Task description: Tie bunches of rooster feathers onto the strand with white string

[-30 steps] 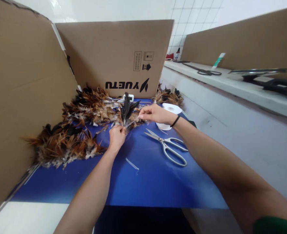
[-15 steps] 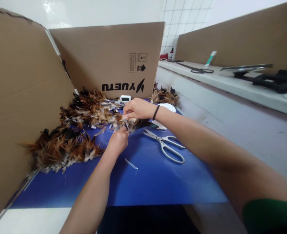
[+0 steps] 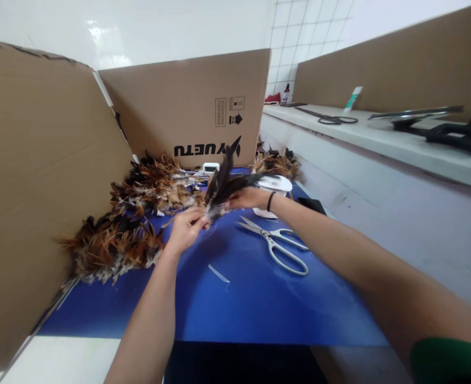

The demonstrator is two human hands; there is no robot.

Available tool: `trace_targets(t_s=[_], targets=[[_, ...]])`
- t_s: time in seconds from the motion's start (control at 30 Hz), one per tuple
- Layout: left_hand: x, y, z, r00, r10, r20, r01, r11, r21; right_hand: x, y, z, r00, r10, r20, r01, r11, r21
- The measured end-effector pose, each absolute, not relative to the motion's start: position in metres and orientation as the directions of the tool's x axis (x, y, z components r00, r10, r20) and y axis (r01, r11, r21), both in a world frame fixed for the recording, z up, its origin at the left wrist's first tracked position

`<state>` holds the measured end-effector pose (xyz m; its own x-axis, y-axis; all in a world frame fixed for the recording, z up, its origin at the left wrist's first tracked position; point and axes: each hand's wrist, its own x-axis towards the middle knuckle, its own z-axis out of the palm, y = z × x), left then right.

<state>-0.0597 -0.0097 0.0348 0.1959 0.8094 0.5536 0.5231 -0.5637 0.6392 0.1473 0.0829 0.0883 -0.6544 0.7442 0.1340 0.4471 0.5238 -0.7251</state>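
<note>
The left hand (image 3: pixel 188 226) pinches the pale, fluffy base of a feather bunch (image 3: pixel 222 184) between thumb and fingers. The bunch is held above the blue table (image 3: pixel 275 314), its dark tips fanning up and to the right. The right hand (image 3: pixel 246 198) is just beside it, its fingertips partly behind the feathers; I cannot tell whether they grip anything. The two hands are near each other but apart. A black band (image 3: pixel 271 201) circles the right wrist, and a green sleeve (image 3: pixel 451 360) shows further up that arm.

Just beyond the right wrist is a white spool (image 3: pixel 276 183). Nearer the person, scissors (image 3: pixel 270 240) lie with their blades slightly parted, pointing toward the hands. A clear strip (image 3: pixel 219 273) lies in front of them, to the left.

Brown and black feathers lie in a front pile (image 3: pixel 115 248) and a back pile (image 3: pixel 151 186) left of the hands, with a far pile (image 3: pixel 277 162) behind the spool. A small white device (image 3: pixel 210 168) stands before an upright cardboard panel (image 3: pixel 155 112). On the ledge (image 3: pixel 403 136) at right are black-handled shears (image 3: pixel 336 120) and a tube (image 3: pixel 353 100).
</note>
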Motion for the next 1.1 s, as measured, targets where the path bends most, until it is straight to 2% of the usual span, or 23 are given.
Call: trace_targets(t_s=[0.13,0.3,0.53,0.67,0.87,1.1], targets=[[-0.058,-0.004,0.027,0.038,0.829,0.558,0.568,-0.477,0.67,0.153,0.057,0.066,-0.738,0.675,0.004,0.42,0.463,-0.781],[-0.051,-0.003,0.021,0.011,0.825,0.566,0.631,-0.444,0.636,0.149,0.03,0.056,-0.665,0.739,0.111,0.299,0.399,-0.867],[-0.042,-0.004,0.016,0.055,0.812,0.58,0.712,-0.439,0.548,0.136,0.024,0.031,-0.51,0.815,0.275,0.334,0.482,-0.81],[-0.039,-0.003,0.009,0.102,0.771,0.629,0.751,-0.474,0.46,0.135,0.024,0.021,-0.474,0.829,0.295,0.377,0.494,-0.783],[-0.035,0.0,0.001,0.164,0.697,0.698,0.8,-0.508,0.318,0.132,0.021,0.02,-0.46,0.805,0.374,0.335,0.548,-0.767],[-0.034,0.001,-0.007,0.136,0.707,0.693,0.884,-0.403,0.237,0.115,0.016,0.016,-0.232,0.903,0.362,0.417,0.429,-0.802]])
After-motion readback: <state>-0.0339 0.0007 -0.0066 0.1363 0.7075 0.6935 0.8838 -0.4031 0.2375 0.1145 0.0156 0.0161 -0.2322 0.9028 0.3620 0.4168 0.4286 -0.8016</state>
